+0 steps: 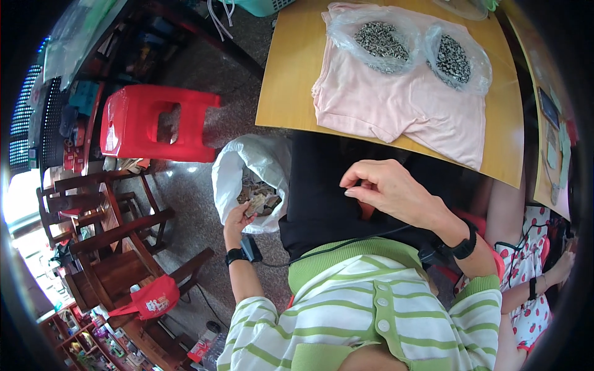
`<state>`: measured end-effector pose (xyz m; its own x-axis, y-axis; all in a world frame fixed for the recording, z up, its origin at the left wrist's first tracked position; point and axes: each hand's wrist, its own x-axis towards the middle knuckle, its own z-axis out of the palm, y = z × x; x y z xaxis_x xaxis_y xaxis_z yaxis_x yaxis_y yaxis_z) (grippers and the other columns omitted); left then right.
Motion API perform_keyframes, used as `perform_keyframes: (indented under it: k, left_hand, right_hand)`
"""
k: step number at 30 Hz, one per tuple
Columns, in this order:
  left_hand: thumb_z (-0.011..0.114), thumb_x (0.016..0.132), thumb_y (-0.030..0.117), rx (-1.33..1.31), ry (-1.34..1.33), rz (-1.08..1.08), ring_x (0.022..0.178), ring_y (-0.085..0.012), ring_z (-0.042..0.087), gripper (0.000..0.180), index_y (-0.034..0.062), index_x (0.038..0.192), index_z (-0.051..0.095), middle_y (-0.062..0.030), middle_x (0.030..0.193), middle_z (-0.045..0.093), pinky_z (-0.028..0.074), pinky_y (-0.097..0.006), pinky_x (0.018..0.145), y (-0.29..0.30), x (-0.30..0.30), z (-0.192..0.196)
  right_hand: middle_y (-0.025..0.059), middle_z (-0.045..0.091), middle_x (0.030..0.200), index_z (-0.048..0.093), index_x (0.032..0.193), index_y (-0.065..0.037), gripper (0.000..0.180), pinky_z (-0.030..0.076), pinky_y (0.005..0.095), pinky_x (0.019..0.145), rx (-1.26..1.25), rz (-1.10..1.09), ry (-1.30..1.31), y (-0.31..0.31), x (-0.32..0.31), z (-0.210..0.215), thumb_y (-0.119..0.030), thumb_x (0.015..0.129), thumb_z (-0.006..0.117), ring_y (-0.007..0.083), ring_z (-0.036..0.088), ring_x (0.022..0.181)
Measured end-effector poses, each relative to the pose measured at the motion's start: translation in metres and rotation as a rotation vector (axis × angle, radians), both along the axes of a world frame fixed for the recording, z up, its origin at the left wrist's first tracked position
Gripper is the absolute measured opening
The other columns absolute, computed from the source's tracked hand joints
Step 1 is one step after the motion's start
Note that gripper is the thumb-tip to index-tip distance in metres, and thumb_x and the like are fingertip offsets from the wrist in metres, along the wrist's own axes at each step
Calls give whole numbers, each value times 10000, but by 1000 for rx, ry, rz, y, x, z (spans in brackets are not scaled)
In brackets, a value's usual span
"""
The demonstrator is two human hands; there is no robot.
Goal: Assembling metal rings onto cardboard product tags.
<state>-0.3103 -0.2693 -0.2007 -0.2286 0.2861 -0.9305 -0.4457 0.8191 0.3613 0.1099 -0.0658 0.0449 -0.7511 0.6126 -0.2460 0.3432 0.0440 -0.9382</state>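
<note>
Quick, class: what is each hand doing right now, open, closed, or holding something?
Left hand: reaching into the white plastic bag, closed on a small paper piece.
Right hand: fingertips pinched; anything held cannot be told.

Red stool, pink shirt, wooden chairs.
</note>
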Motion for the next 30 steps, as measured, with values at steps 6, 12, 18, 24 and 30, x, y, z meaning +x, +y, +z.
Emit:
perform_keyframes:
  k: [6, 12, 18, 24, 30]
  left_hand:
    - [572, 927, 209, 377, 251, 240, 780, -226, 624, 543, 34, 1377, 324, -194, 1151, 530, 579, -388, 710, 58, 38, -9]
    - [460, 985, 284, 591, -241, 49, 926, -199, 635, 364, 93, 1293, 447, -71, 1153, 587, 567, -339, 713, 109, 70, 31]
    - [492, 965, 219, 390, 537, -435, 782, -184, 647, 277, -2, 1104, 585, -110, 941, 638, 569, -327, 596, 146, 53, 79]
    - [523, 942, 120, 1022, 1297, -505, 651, -69, 563, 183, -8, 989, 645, -64, 761, 647, 434, -217, 562, 273, 97, 259]
    - [584, 920, 213, 1311, 1253, -678, 864, -161, 623, 265, 3, 1074, 632, -100, 975, 674, 477, -282, 776, 428, 149, 342]
  right_hand:
    - [109, 592, 707, 581, 914, 24, 116, 457, 307, 514, 136, -65, 25, -3, 24, -23, -67, 850, 614, 174, 575, 493]
    - [137, 645, 849, 616, 894, -18, 145, 490, 383, 723, 163, -34, -89, 3, 25, -30, -153, 843, 615, 307, 623, 812]
    - [132, 643, 844, 610, 901, -11, 167, 485, 386, 720, 160, -54, -87, 3, 37, -15, -172, 856, 600, 317, 619, 790]
    - [123, 645, 808, 600, 923, -21, 162, 480, 387, 697, 236, -109, -53, 3, 51, -12, -174, 874, 582, 303, 625, 770]
    - [97, 605, 656, 590, 912, -14, 139, 469, 369, 635, 235, -154, -7, 8, 56, 1, -148, 874, 585, 272, 609, 625]
